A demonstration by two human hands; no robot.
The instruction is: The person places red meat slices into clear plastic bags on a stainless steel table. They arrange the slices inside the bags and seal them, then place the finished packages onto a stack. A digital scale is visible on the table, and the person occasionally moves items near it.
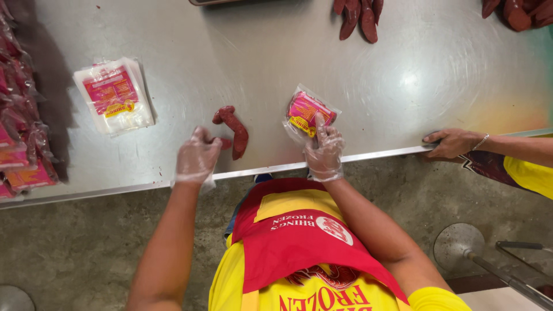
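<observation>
At the far left edge of the steel table (230, 63) lies a heap of filled clear plastic packs with pink labels (20, 155). Next to it, well apart from the hands, sits a flat stack of empty clear bags with pink and yellow print (115, 95). The left hand (197, 155), in a thin transparent glove, has its fingers curled and touches a small group of dark red sausages (233, 131) near the table edge; I cannot tell if it really pinches one. The right hand (324, 152), gloved also, holds a clear bag with a pink label (308, 114) against the table, the fingers pressed on its lower part. More dark red sausages (360, 17) lie at the far side. At the right, another person's bare hand (452, 143) rests on the table edge.
</observation>
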